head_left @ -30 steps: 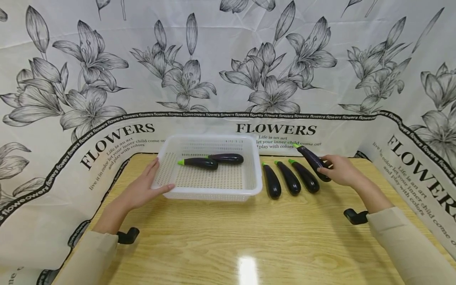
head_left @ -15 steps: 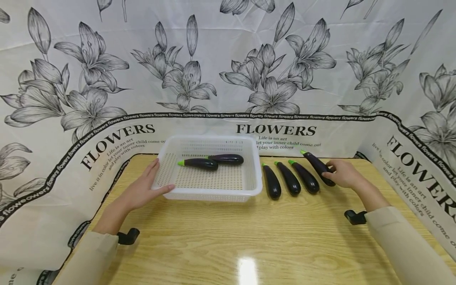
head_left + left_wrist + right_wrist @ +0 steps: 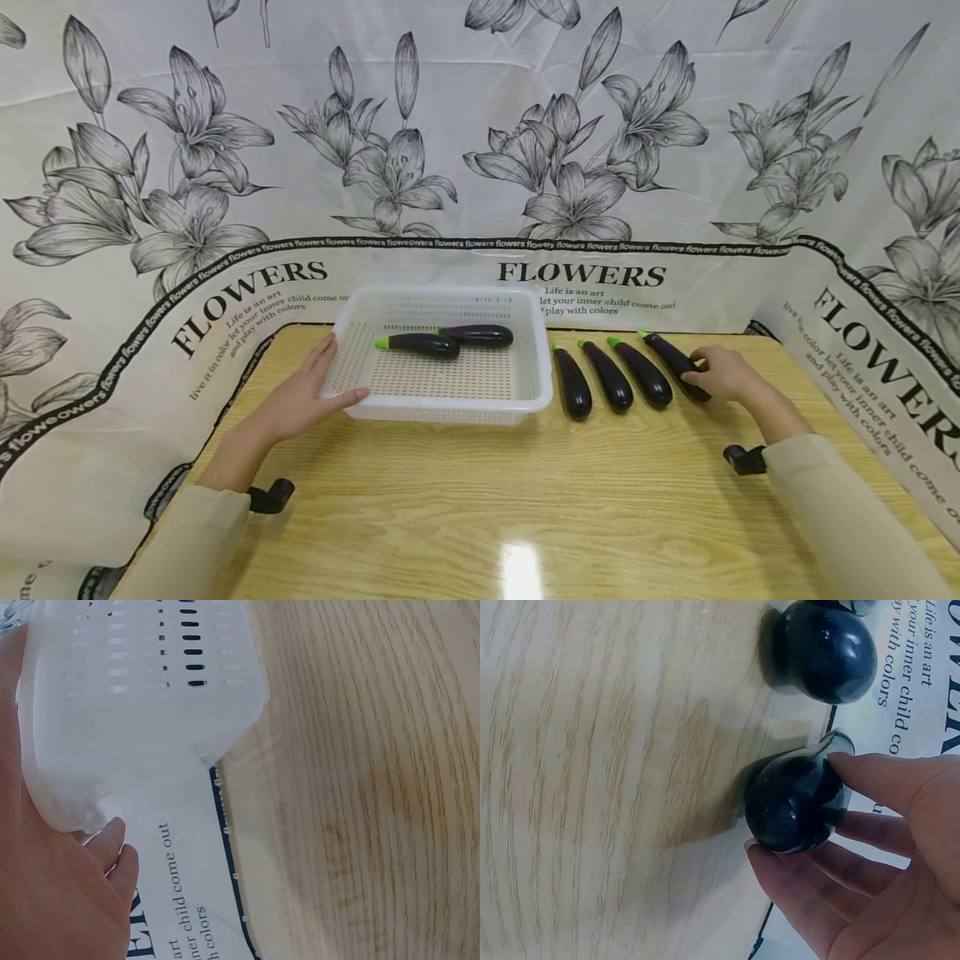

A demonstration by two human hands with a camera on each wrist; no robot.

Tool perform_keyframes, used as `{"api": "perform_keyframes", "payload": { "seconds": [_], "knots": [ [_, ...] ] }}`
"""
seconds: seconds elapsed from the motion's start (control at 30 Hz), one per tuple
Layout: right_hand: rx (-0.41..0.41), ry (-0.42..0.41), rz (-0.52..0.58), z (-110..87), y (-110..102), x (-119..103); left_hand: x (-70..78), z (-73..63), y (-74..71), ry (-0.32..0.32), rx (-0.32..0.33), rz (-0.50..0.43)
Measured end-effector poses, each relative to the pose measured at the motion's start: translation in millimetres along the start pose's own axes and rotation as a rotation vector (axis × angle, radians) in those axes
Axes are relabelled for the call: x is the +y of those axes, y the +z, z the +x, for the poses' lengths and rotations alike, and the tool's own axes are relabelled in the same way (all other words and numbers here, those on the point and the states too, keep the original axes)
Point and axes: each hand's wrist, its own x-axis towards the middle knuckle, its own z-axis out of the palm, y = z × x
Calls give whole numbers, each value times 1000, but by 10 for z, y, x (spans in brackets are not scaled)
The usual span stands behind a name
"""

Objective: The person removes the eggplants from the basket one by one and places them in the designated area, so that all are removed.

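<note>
A dark purple eggplant (image 3: pixel 677 367) with a green stem is at the right end of a row, its rounded end held between thumb and fingers of my right hand (image 3: pixel 723 373). From the right wrist, that eggplant (image 3: pixel 799 799) shows end-on, close over the wood. Three more eggplants (image 3: pixel 606 375) lie to its left. My left hand (image 3: pixel 300 400) holds the left end of a white perforated plastic basket (image 3: pixel 450 403), thumb along the front rim, fingers at the side wall. Two fingertips (image 3: pixel 126 866) show below the basket corner (image 3: pixel 150 742). Two eggplants (image 3: pixel 422 345) lie inside the basket.
The wood-grain table (image 3: pixel 480 492) reaches back to a white cloth (image 3: pixel 420 267) printed with flowers and lettering, which hangs behind and at both sides. Black wrist mounts (image 3: pixel 272 497) sit at both sleeves. The basket's right wall stands close to the nearest eggplant in the row.
My right hand has lowered the eggplant and moved it slightly right, toward me, bringing it down in line with the others. My left hand and the basket have stayed in place.
</note>
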Motion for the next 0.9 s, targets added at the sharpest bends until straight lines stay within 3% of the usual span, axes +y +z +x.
{"api": "perform_keyframes", "payload": {
  "seconds": [0.9],
  "knots": [
    [-16,6,27,-85,-26,-10,3,-1,-1,-9,-7,9]
  ]
}}
